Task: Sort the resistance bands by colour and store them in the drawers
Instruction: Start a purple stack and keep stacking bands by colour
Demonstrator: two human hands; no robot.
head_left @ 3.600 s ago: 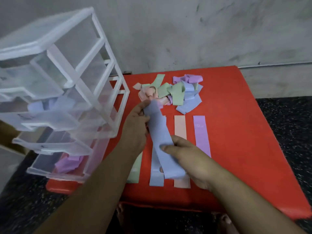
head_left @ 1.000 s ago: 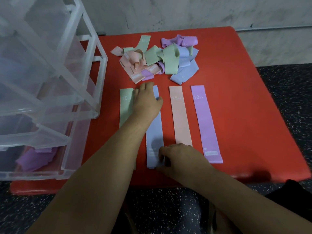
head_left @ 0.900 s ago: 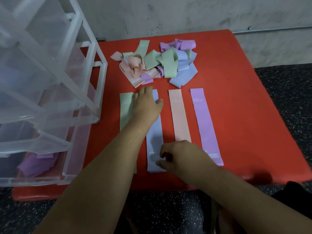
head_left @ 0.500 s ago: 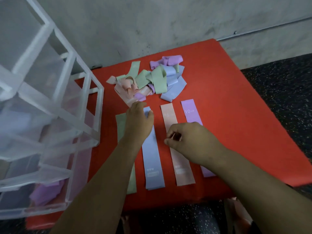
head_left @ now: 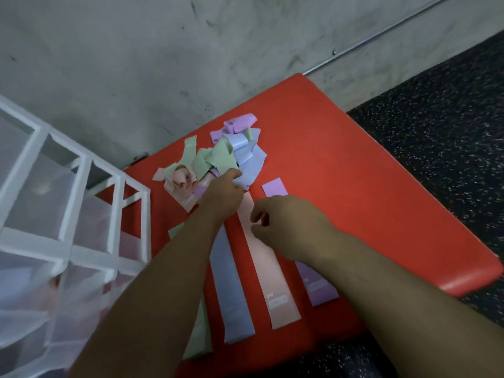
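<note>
A loose pile of resistance bands [head_left: 218,159] in green, pink, blue and purple lies at the back of the red table [head_left: 354,186]. In front of it lie flat strips side by side: a green band [head_left: 200,331], a blue band [head_left: 231,290], a pink band [head_left: 270,282] and a purple band [head_left: 319,287]. My left hand [head_left: 223,192] reaches into the near edge of the pile, fingers curled among the blue and purple bands; whether it grips one is unclear. My right hand [head_left: 283,225] hovers over the pink strip, fingers loosely curled, holding nothing.
A clear plastic drawer unit with a white frame [head_left: 109,208] stands on the table's left side; blurred pink and purple shapes show through its drawers. A grey wall runs behind the table. Dark speckled floor lies to the right and front.
My left hand left the blue strip and moved forward into the pile. My right hand lifted off the blue strip's near end and moved up over the pink strip. The camera tilted.
</note>
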